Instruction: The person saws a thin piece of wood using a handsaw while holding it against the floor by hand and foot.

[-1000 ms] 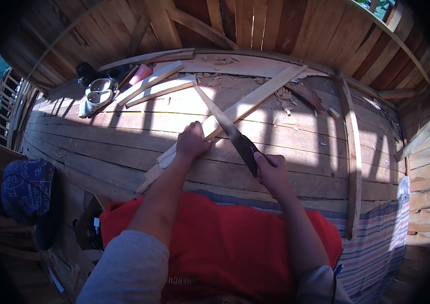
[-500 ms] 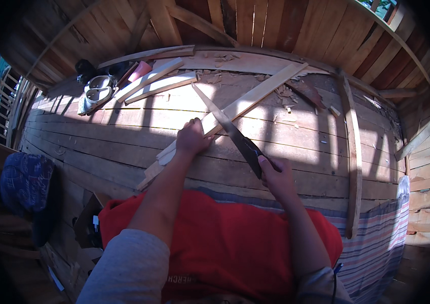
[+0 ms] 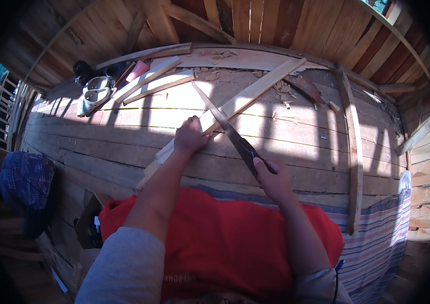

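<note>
Through the head camera I watched the board (image 3: 258,91) lie aslant over the plank floor (image 3: 139,131), its far end up among the wood chips (image 3: 284,91) and its near end down by the left forearm (image 3: 156,202). I judged it stiff and fairly light, dry enough not to slip much, though its narrow shape could let it roll or twist; a firm hold close beside the blade seemed the best place. The saw (image 3: 233,134) crossed it there, tip pointing away and to the left (whether the teeth had bitten in, I could not tell). Its thin blade looked springy, likely to bend if pushed askew, so its dark handle was the part to grasp.

My left hand (image 3: 190,135) had its fingers curled over the board, just to the near side of the blade, knuckles up, with that arm reaching nearly straight ahead. My right hand (image 3: 273,177) was closed around the saw handle, thumb laid along the top, the right forearm (image 3: 303,223) slanting in from the lower right, roughly in line with the blade. A red cloth (image 3: 215,238) lay below both arms.
</note>
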Available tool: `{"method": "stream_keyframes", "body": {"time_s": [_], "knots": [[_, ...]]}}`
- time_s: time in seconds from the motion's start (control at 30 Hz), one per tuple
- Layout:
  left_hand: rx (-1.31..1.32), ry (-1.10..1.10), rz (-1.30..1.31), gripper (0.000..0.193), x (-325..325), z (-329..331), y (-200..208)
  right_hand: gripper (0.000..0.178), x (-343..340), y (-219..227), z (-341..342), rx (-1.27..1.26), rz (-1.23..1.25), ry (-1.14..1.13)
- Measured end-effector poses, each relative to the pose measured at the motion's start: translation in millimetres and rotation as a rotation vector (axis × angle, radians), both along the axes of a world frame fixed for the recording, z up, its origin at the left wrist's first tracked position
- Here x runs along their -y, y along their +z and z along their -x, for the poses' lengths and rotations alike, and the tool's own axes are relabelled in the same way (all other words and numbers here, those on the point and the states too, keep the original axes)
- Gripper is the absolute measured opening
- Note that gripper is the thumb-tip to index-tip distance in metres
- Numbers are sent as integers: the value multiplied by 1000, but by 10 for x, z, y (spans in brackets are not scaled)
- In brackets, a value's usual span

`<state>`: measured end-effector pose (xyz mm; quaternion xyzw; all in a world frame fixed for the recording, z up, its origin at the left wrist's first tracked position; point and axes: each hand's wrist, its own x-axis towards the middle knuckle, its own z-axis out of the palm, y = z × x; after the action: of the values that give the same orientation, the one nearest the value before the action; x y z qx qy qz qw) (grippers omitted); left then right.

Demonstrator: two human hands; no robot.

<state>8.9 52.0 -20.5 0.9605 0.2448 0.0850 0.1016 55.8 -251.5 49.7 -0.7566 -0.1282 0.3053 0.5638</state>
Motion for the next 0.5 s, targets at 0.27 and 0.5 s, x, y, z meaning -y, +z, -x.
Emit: {"method": "stream_keyframes", "body": {"time_s": [0.27,0.5], "knots": [[-71,-3,13,59,82,-99,39,54,-351,150,-148,79,71,9],[-24,0,10,58,-19,8,33,50,205,229,82,-1,42,46]]}}
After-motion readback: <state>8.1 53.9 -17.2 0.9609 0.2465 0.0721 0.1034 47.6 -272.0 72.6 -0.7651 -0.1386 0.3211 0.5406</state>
